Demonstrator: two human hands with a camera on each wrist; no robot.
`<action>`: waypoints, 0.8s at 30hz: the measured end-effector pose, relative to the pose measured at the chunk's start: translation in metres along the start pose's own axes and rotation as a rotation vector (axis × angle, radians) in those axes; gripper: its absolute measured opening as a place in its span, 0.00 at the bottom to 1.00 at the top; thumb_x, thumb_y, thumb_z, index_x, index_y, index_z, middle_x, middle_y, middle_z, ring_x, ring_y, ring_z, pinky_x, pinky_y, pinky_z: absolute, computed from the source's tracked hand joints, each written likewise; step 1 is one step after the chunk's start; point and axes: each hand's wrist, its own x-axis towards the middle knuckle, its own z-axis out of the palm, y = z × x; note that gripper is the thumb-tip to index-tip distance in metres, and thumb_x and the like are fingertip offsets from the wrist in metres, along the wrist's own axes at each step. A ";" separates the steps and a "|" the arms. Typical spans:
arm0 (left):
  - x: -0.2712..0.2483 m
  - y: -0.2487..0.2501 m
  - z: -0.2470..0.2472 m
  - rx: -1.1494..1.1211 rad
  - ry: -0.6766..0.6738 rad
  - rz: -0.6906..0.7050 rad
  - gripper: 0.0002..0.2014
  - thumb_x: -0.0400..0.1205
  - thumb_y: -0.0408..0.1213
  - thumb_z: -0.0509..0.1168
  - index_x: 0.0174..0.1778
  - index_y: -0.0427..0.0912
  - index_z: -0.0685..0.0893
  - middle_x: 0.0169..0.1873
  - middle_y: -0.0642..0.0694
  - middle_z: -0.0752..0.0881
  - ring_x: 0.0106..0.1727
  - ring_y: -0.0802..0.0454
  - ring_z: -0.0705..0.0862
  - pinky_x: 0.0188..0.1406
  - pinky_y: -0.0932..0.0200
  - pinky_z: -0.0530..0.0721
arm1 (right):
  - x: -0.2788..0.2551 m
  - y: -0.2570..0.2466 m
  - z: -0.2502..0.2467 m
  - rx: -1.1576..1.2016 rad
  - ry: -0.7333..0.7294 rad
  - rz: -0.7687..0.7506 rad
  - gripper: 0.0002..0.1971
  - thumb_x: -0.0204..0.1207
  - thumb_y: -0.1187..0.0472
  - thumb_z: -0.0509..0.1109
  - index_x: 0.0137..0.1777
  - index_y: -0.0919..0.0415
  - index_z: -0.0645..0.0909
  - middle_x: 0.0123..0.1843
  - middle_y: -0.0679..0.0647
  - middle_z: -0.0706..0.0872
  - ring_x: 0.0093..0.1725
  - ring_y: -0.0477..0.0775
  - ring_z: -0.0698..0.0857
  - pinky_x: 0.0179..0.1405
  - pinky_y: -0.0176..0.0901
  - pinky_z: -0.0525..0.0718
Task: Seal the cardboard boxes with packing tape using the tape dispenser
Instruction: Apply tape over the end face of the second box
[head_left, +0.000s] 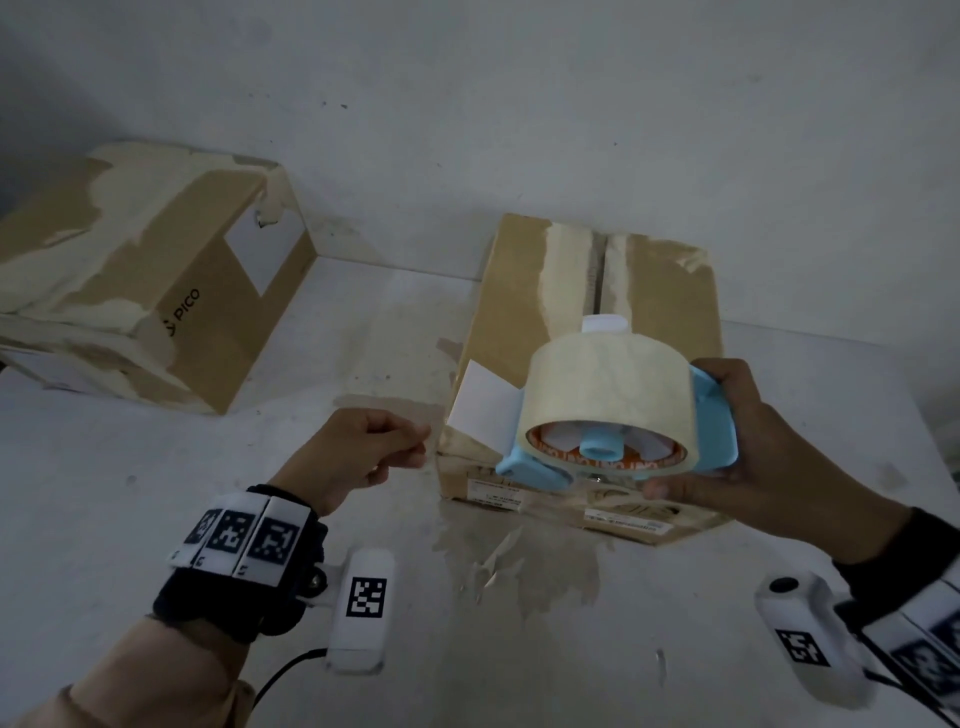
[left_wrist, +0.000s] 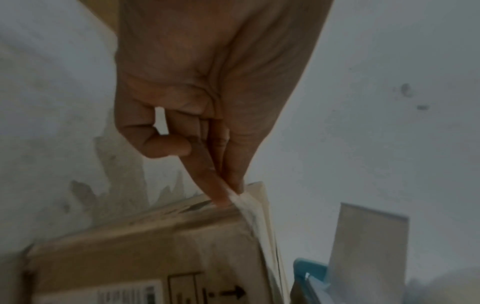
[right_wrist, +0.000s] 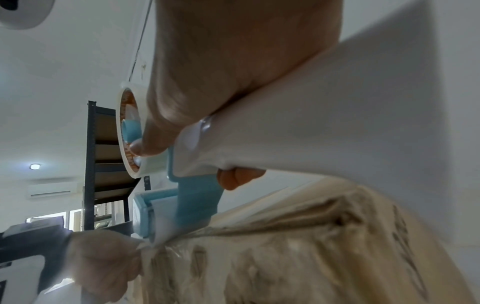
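The blue tape dispenser (head_left: 618, 415) with its roll of clear tape hangs just above the near end of the cardboard box (head_left: 587, 332) on the tabletop (head_left: 156, 467) — the right hand (head_left: 748, 447) is wrapped around its handle. The left hand (head_left: 363, 452) pinches the loose tape end (left_wrist: 240, 197) between thumb and forefinger at the box's near corner. A second box (head_left: 156, 280) — printed "PICO" — sits well apart to the left.
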 end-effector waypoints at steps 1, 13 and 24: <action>0.001 -0.004 0.002 -0.021 -0.025 -0.024 0.06 0.79 0.37 0.66 0.40 0.40 0.84 0.22 0.54 0.86 0.26 0.67 0.85 0.32 0.67 0.72 | -0.001 0.001 0.000 0.003 0.007 0.005 0.36 0.46 0.23 0.72 0.53 0.18 0.57 0.52 0.23 0.77 0.47 0.36 0.84 0.36 0.39 0.88; 0.011 -0.014 0.020 -0.098 0.047 -0.064 0.10 0.81 0.38 0.63 0.36 0.39 0.82 0.16 0.54 0.83 0.23 0.62 0.81 0.25 0.68 0.72 | 0.000 0.007 0.003 0.020 0.039 0.015 0.36 0.47 0.25 0.74 0.54 0.19 0.58 0.54 0.25 0.80 0.48 0.37 0.86 0.39 0.43 0.88; 0.015 -0.025 0.031 -0.074 0.040 -0.246 0.11 0.82 0.52 0.57 0.42 0.48 0.74 0.41 0.47 0.80 0.40 0.51 0.82 0.32 0.60 0.72 | 0.002 0.014 0.003 0.021 0.069 -0.007 0.36 0.45 0.23 0.73 0.53 0.17 0.58 0.49 0.39 0.82 0.46 0.35 0.85 0.37 0.35 0.87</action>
